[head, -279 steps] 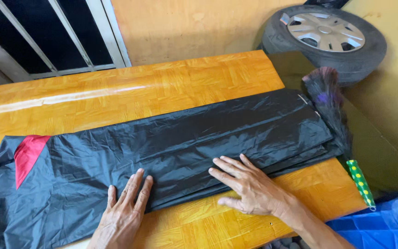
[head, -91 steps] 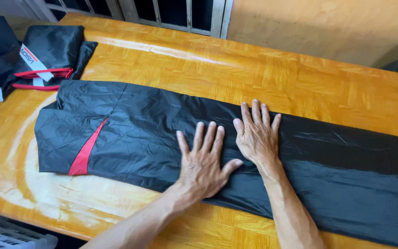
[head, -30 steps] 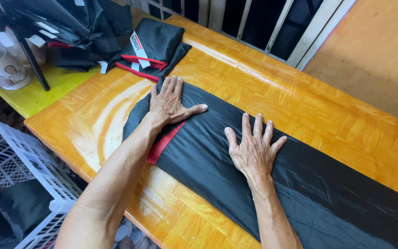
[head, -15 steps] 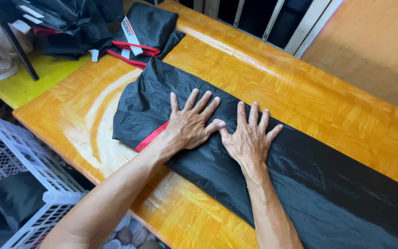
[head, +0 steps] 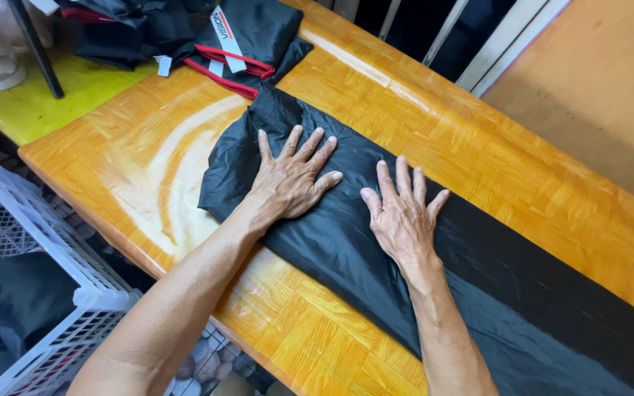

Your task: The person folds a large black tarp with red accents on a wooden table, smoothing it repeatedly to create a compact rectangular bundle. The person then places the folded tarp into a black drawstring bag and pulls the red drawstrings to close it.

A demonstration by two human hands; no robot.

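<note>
The tabletop (head: 522, 191) carries the black cloth (head: 493, 279), laid lengthwise across it. To flatten well, we judge even palm pressure outward from the cloth's centre is best. On the cloth's folded end, our left hand (head: 288, 183) lies flat, fingers (head: 310, 144) spread, gripping nothing. Beside it on the cloth, our right hand (head: 403, 216) likewise.

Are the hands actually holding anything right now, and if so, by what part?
Nothing is gripped. The left hand and right hand lie flat, fingers spread, pressing on the folded black garment near its end on the wooden table.
</note>
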